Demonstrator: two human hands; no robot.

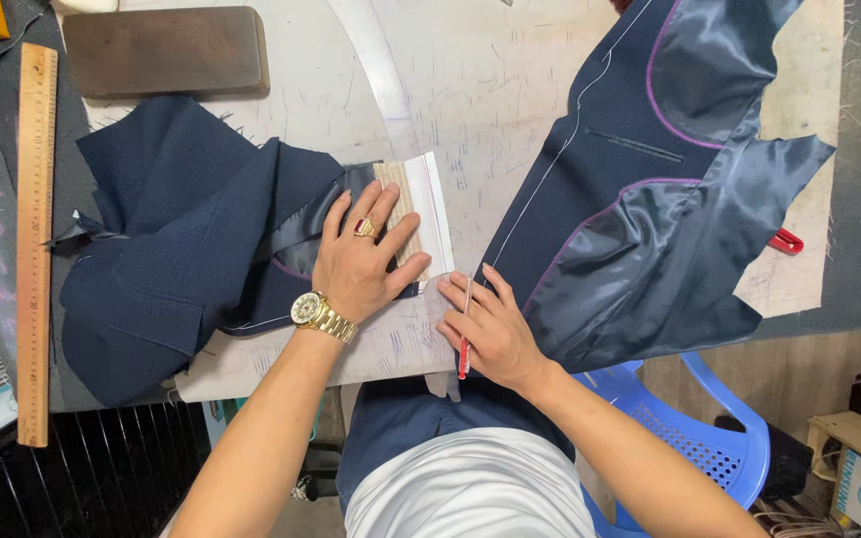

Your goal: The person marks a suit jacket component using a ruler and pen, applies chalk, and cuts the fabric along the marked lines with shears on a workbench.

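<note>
My left hand (pixel 361 261), with a gold watch and a ring, lies flat with fingers spread on a striped white fabric strip (pixel 429 204) at the edge of a folded navy jacket piece (pixel 176 239). My right hand (pixel 490 329) rests on the table just right of it, fingers closed around a red pencil-like marker (pixel 463 357) that points down. Its fingertips touch the near corner of a second navy jacket panel (pixel 630 199) with shiny lining, purple piping and a white chalk line.
A wooden ruler (pixel 34 239) lies along the left edge. A dark wooden block (pixel 166 50) sits at the back left, a clear curved ruler (pixel 383 70) at centre back. Red-handled scissors (pixel 787 240) peek from under the right panel. A blue plastic chair (pixel 690 428) stands below right.
</note>
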